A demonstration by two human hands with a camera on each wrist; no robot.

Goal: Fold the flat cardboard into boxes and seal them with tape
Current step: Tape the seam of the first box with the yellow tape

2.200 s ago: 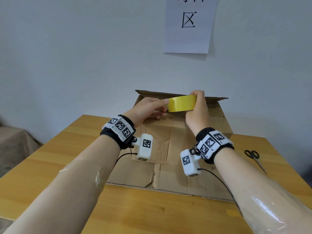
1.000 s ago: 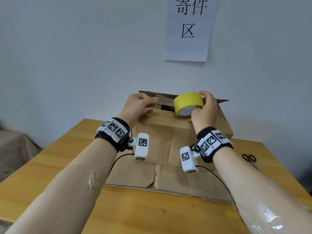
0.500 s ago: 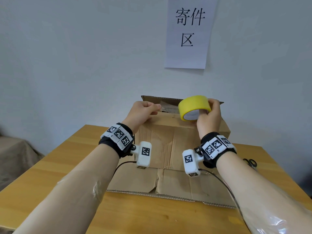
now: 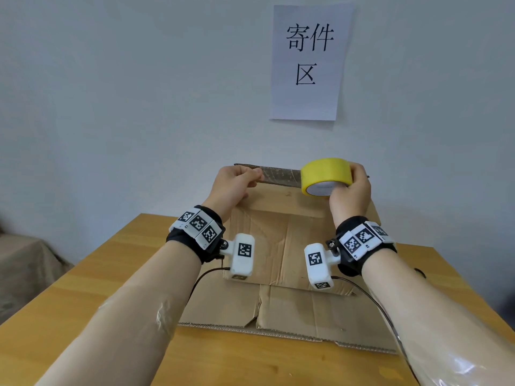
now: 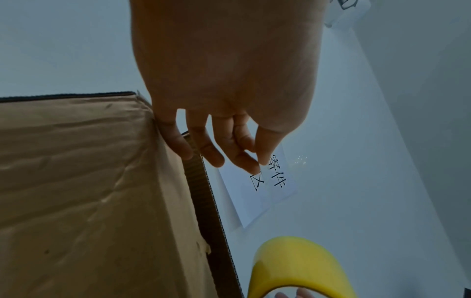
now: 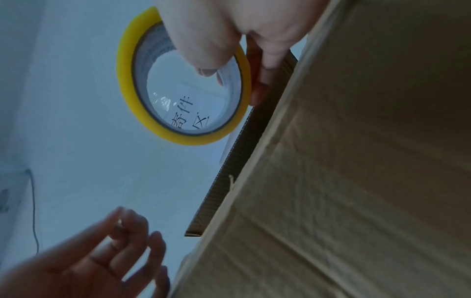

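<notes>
Right now my right hand [image 4: 349, 190] grips the yellow tape roll [image 4: 324, 175] above the box [image 4: 281, 232], while my left hand [image 4: 232, 185] pinches the pulled-out tape strip [image 4: 281, 176] beside it.

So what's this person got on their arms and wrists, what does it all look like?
Each wrist wears a black band carrying white blocks printed with black square-code markers: left wrist band, right wrist band. A white camera pod with its own marker hangs under each, trailing a thin dark cable. Clear plastic film wraps both bare forearms. No sleeves or gloves.
</notes>
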